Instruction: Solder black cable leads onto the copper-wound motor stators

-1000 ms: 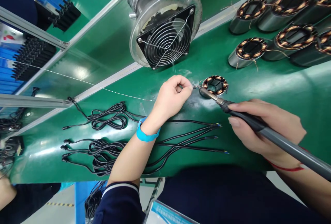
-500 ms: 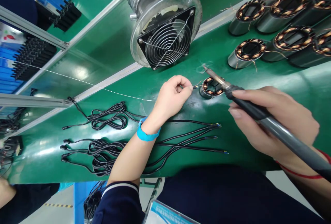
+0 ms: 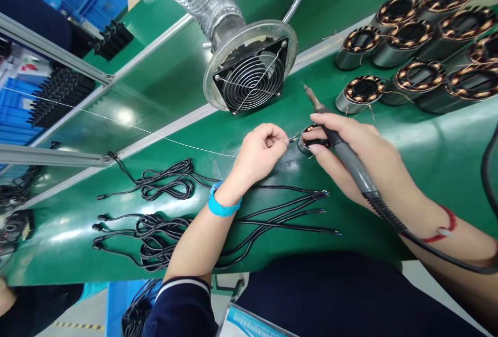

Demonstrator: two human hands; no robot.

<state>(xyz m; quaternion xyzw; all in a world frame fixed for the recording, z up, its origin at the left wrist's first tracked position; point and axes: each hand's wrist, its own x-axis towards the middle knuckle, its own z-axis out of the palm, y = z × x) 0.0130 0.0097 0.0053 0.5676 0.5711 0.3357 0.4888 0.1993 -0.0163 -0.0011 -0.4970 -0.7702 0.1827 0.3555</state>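
Note:
My left hand (image 3: 261, 151) is closed in a pinch on a thin dark wire end (image 3: 292, 140) just left of a copper-wound stator (image 3: 305, 145). Fine wire strands bridge the short gap to the stator. A thin, light solder-like wire (image 3: 187, 144) runs from the left to behind my left wrist. In my right hand (image 3: 363, 145) is a soldering iron (image 3: 348, 159), its tip pointing up and away above the stator. The thumb and a finger of that hand reach down onto the stator and partly hide it.
A round fume extractor (image 3: 252, 85) with a fan grille hangs beyond my hands. Several wound stators (image 3: 360, 90) stand at the back right. Coiled black cables (image 3: 167, 181) lie at the left, their stripped ends (image 3: 324, 193) near my right forearm. Another person's arm (image 3: 5, 298) shows at lower left.
The soldering iron has lifted off the wire joint, and its tip now points away. My right hand has moved left to the stator with the iron still in it. My left hand keeps its pinch.

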